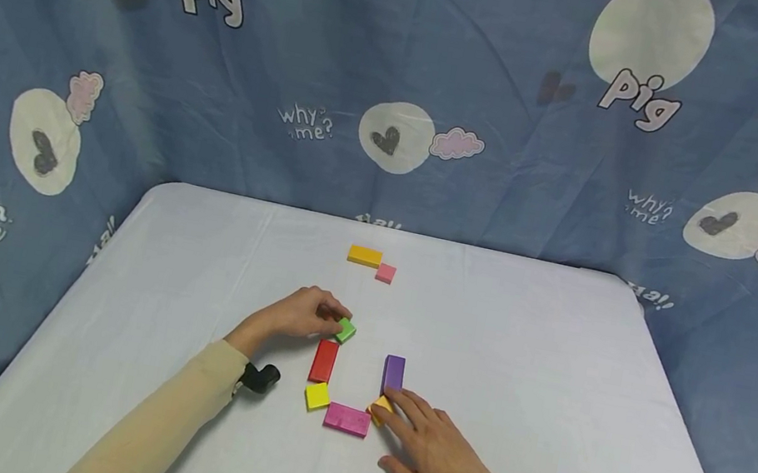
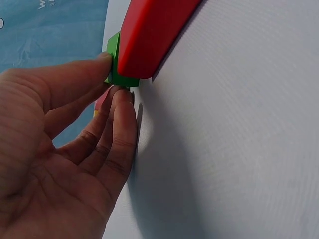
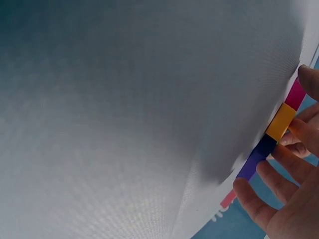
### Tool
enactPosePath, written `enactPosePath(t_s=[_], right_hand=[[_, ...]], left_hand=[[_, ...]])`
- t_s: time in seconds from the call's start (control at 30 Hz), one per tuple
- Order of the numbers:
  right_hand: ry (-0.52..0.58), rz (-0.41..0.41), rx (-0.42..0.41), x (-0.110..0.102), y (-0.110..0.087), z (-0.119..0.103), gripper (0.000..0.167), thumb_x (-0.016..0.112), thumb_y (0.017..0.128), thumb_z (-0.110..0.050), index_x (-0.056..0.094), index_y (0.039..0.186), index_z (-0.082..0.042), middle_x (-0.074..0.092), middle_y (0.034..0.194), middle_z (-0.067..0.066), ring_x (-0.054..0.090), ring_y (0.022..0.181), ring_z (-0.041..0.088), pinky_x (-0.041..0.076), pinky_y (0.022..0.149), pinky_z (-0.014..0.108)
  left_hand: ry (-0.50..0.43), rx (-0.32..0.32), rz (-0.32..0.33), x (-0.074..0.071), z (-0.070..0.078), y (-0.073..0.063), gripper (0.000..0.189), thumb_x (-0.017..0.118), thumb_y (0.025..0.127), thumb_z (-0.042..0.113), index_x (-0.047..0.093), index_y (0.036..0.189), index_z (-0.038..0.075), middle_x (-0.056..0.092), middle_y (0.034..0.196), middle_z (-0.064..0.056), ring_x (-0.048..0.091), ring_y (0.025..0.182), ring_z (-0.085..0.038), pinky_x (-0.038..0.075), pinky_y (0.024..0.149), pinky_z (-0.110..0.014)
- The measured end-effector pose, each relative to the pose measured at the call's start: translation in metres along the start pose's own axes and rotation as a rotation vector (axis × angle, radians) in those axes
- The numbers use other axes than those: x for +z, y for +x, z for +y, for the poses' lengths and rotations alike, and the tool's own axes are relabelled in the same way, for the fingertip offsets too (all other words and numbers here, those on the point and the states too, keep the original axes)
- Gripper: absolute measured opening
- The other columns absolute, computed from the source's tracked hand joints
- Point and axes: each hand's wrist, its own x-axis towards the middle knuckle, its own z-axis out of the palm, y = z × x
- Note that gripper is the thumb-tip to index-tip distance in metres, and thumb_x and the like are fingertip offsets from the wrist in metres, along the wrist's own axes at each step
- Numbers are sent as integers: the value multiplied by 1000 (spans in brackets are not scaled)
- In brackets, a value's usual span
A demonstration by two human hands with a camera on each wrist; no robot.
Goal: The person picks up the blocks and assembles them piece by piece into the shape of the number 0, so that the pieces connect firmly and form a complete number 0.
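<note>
My left hand [image 1: 306, 312] pinches a small green block [image 1: 346, 331] between thumb and fingertips, right at the far end of a red block [image 1: 323, 361]. In the left wrist view the thumb lies against the green block's side. My right hand [image 1: 435, 454] reaches in from the right with its fingers spread. Its fingertips touch an orange block [image 1: 381, 411], partly hidden under them, and meet the near end of a purple block [image 1: 393, 374]. A yellow block [image 1: 317, 396] sits below the red one, and a magenta block [image 1: 347, 419] lies between yellow and orange.
Farther back on the white table [image 1: 521, 338] lie a yellow-orange long block [image 1: 364, 256] and a small pink block [image 1: 385, 273], corner to corner. A blue patterned curtain [image 1: 414, 40] hangs behind and along the sides of the table.
</note>
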Motion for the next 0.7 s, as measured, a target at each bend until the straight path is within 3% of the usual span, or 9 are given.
enactPosePath(t_s=[0.23,0.7], right_hand=[[-13,13,-1,1,0,0,64,63,92,-46,43,148,-23,35,153,6,37,136,24,48,94,44],[-10,-3,-1,0,-4,-1,64,62,93,-47,42,148,-24,34,154,5,36,137,24,47,95,45]], left_hand=[[-11,5,-5,0,0,-3,28,71,89,9,71,117,5,67,101,-1,60,90,-15,50,87,-35],[-51,4,17,5,2,-9,28,68,90,8,70,118,4,68,111,-4,61,100,-19,50,90,-36]])
